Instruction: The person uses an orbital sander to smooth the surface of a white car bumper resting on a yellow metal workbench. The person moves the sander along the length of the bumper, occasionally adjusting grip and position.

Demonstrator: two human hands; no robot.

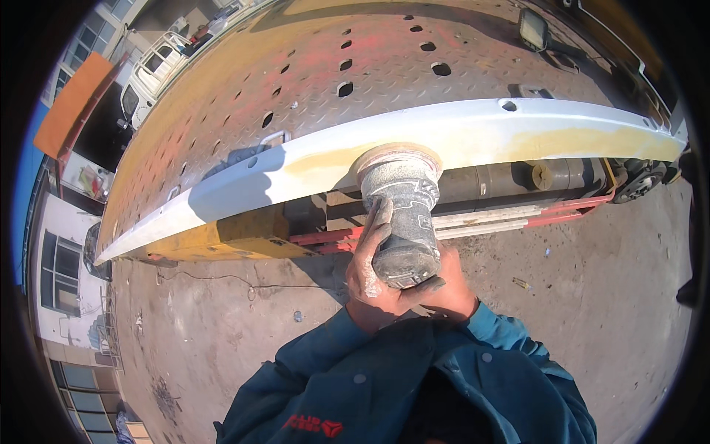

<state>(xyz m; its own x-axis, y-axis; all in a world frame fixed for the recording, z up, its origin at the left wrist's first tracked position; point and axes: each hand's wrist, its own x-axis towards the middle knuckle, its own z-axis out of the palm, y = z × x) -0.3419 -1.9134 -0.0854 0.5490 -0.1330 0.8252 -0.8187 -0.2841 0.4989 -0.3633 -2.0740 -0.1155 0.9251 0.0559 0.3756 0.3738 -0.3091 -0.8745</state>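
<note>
Both my hands are wrapped round a dusty grey power sander (403, 200), held in front of my chest. My left hand (364, 270) grips its body from the left, with white dust on the thumb side. Behind the rear end, my right hand (452, 285) closes round the other side, its fingers partly hidden. The sander's round pad (399, 152) meets the front face of a long white panel (451, 122). Dull yellow patches (510, 146) run along the panel's lower part on both sides of the pad.
Beyond the panel stretches a rusty truck bed (310, 66) with rows of holes. Below it are a red-and-white side rail (481, 222), a dark cylindrical tank (510, 177) and a yellow box (229, 237). A thin cable (214, 276) lies on the concrete ground. Far left stands a white truck (151, 74).
</note>
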